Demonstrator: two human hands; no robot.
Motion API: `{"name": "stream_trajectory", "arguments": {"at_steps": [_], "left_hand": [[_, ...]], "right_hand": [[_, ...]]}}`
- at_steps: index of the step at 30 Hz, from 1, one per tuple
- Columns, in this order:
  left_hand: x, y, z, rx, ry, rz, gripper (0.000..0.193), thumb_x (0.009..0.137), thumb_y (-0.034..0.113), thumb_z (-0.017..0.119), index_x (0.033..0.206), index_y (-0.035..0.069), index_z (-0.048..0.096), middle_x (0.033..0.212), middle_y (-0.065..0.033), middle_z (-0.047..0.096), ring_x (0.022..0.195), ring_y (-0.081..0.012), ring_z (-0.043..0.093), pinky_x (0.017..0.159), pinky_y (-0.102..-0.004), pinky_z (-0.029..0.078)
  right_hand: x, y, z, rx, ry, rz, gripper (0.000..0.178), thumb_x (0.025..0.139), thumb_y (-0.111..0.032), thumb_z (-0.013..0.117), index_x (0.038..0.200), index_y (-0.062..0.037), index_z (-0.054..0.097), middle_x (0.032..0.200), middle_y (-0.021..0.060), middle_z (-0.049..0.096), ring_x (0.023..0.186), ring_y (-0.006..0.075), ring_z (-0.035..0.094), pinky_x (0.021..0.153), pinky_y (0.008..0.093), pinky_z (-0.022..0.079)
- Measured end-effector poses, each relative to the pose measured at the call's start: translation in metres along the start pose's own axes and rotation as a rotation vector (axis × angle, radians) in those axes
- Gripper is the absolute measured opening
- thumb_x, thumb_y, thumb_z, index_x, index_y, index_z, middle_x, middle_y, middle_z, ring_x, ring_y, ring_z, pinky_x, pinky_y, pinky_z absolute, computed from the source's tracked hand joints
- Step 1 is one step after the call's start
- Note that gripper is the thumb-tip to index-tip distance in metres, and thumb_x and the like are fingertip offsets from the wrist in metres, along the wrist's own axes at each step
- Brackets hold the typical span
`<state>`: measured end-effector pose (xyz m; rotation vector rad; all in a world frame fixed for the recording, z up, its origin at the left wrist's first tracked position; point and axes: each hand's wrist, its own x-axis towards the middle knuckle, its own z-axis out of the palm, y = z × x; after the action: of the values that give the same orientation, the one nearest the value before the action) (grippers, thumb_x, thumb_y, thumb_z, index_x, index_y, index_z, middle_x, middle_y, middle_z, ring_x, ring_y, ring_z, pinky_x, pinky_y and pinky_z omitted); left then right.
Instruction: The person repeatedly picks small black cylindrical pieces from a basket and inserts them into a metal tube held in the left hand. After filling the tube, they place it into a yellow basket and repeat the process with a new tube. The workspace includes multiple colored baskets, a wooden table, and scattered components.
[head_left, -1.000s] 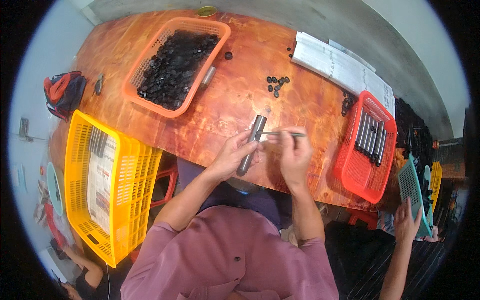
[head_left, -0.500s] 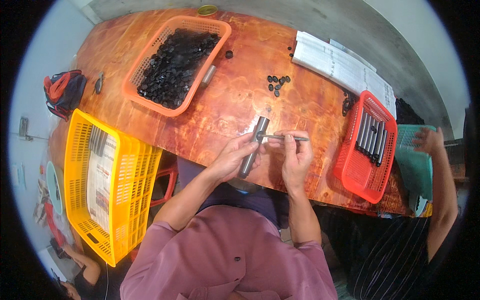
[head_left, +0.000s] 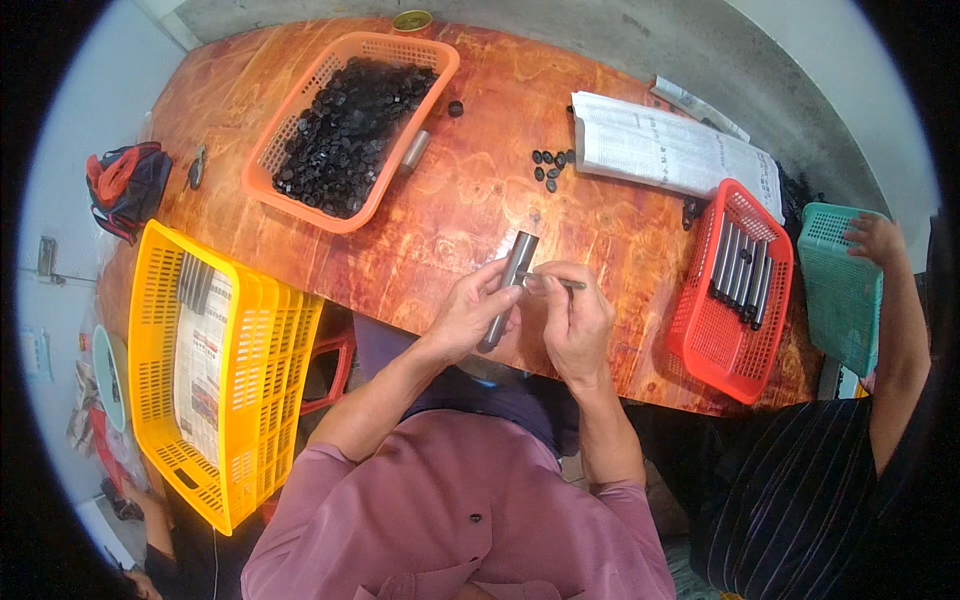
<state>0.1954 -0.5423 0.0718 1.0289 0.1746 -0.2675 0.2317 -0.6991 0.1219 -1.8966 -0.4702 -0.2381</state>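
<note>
Over the table's near edge, my left hand (head_left: 472, 312) is wrapped round a dark grey metal tube (head_left: 517, 258), which slants up and to the right. My right hand (head_left: 580, 325) pinches a thin metal rod (head_left: 572, 284), its inner end against the tube's side between my two hands. The rod's tip is hidden by fingers and tube, so I cannot tell whether it goes into the tube. Beyond the tube, several small black oval caps (head_left: 551, 172) lie loose on the wooden table (head_left: 440, 240).
An orange basket (head_left: 448, 70) of black caps stands at the back left, a short tube (head_left: 415, 150) beside it. Stacked yellow crates (head_left: 270, 370) are at the left. A red basket (head_left: 686, 345) holds several tubes. A co-worker's hand (head_left: 876, 240) touches a green basket (head_left: 845, 290); newspaper (head_left: 670, 150) lies behind.
My right hand has moved in toward the tube, and less of the rod shows. The newspaper has shifted left and nearer. At the right, the green basket has moved with the co-worker's hand.
</note>
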Motion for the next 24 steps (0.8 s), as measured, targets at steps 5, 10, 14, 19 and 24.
{"name": "stream_trajectory", "arguments": {"at_steps": [5,10,14,19,24], "left_hand": [[0.001,-0.003,-0.003,-0.004,-0.006,0.008,0.045,0.104,0.012,0.060,0.146,0.001,0.047,0.100,-0.0024,0.065,0.076,-0.0101,0.063,0.067,-0.0244,0.054],[0.004,-0.002,-0.005,0.043,0.000,0.013,0.044,0.105,0.014,0.059,0.145,0.000,0.047,0.102,-0.0045,0.066,0.078,-0.0128,0.065,0.069,-0.0259,0.056],[0.006,0.001,-0.009,-0.287,0.030,-0.077,0.042,0.107,0.018,0.055,0.145,0.001,0.047,0.106,-0.0098,0.066,0.085,-0.0193,0.068,0.078,-0.0322,0.059],[0.006,-0.002,-0.016,-0.456,-0.005,-0.138,0.041,0.108,0.020,0.051,0.144,0.001,0.047,0.111,-0.0124,0.067,0.095,-0.0221,0.069,0.084,-0.0374,0.059],[0.007,-0.003,-0.016,-0.491,-0.005,-0.146,0.042,0.107,0.020,0.053,0.145,0.001,0.047,0.113,-0.0125,0.067,0.096,-0.0217,0.069,0.085,-0.0376,0.059]], "right_hand": [[0.003,-0.010,-0.003,-0.142,-0.071,-0.006,0.007,0.101,0.001,0.057,0.101,0.0023,0.064,0.091,0.0123,0.073,0.084,0.0209,0.076,0.073,0.0306,0.059],[0.001,-0.003,-0.003,-0.055,-0.022,0.014,0.006,0.100,0.002,0.058,0.102,0.0025,0.063,0.095,0.0123,0.072,0.084,0.0201,0.074,0.074,0.0308,0.058],[0.004,0.007,-0.014,0.052,0.144,0.051,0.012,0.099,0.005,0.057,0.108,0.0036,0.065,0.104,0.0137,0.071,0.095,0.0213,0.072,0.080,0.0322,0.057],[0.017,0.041,-0.041,-0.465,0.091,-0.072,0.025,0.091,0.011,0.057,0.112,0.0021,0.069,0.118,0.0193,0.069,0.112,0.0354,0.068,0.096,0.0400,0.053],[0.008,0.086,-0.057,-0.769,0.049,-0.073,0.036,0.083,0.013,0.059,0.114,-0.0004,0.071,0.127,0.0198,0.067,0.118,0.0383,0.064,0.101,0.0442,0.051]]}}
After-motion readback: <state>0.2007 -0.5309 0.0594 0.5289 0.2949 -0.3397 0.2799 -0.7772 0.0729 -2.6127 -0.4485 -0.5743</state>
